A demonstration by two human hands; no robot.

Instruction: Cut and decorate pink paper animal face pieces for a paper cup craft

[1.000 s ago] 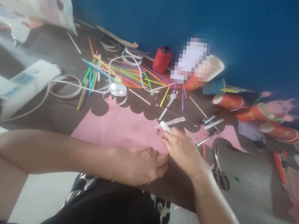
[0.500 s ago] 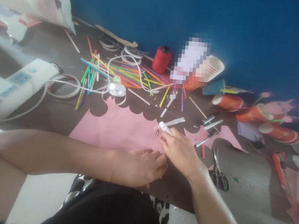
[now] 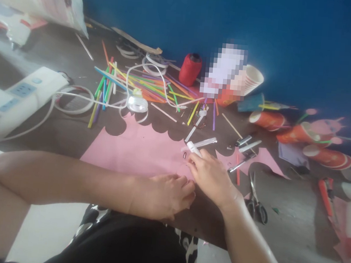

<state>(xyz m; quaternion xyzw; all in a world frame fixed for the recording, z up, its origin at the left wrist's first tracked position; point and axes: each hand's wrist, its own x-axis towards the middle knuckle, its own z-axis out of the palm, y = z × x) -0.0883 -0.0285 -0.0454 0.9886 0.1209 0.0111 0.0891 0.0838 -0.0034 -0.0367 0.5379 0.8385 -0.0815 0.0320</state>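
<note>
My right hand [image 3: 211, 176] is closed around a white pen [image 3: 193, 148], whose upper end sticks out above the fingers. The pen's lower end is hidden. Just left of it, my left hand [image 3: 169, 196] lies low at the table's front edge, fingers curled together; what they hold is hidden. Both hands are close together at the right end of a pink paper sheet [image 3: 140, 149] with scalloped cut-outs along its far edge. A small dark-outlined loop [image 3: 185, 155] lies by the pen. Behind the pen is a clear plastic strip [image 3: 204, 142].
Scissors [image 3: 257, 204] and a pink offcut [image 3: 265, 155] lie right of my right hand. Coloured sticks [image 3: 155, 84], a tape roll [image 3: 137, 104] and red thread [image 3: 190, 70] sit farther back. A power strip [image 3: 21, 97] is left; paper cups [image 3: 267, 120] and a red cutter [image 3: 326, 198] are right.
My hands keep almost the same pose. The left fingers have shifted very slightly, and the pen stays in my right hand.
</note>
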